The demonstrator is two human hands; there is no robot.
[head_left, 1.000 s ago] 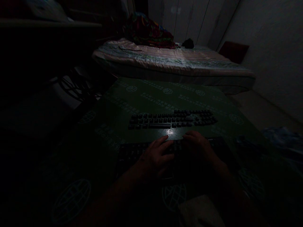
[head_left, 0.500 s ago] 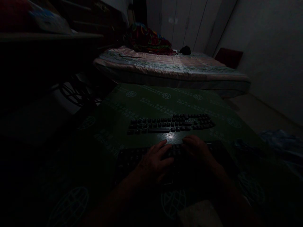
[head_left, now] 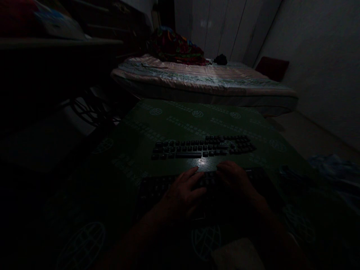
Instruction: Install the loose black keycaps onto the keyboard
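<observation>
A dark keyboard [head_left: 157, 183] lies across the near part of the table, its details mostly lost in shadow. My left hand [head_left: 182, 191] rests over its middle, fingers spread and thumb pointing right. Over the keyboard's far edge, just to the right, my right hand [head_left: 233, 175] has its fingers bent and drawn together. Whatever is between those fingertips is hidden by the dark. Beyond both hands, loose black keycaps [head_left: 198, 143] are laid out in rows, with the long spacebar keycap [head_left: 188, 155] in the nearest row.
The green table [head_left: 180, 123] carries printed globe marks. A pale flat piece [head_left: 237, 255] lies near the front. Dark items [head_left: 292, 174] sit to the right. Past the table stands a bed [head_left: 202, 77]; a shelf [head_left: 62, 44] is at upper left.
Both hands hold almost the same place over the keyboard. The picture has become slightly darker.
</observation>
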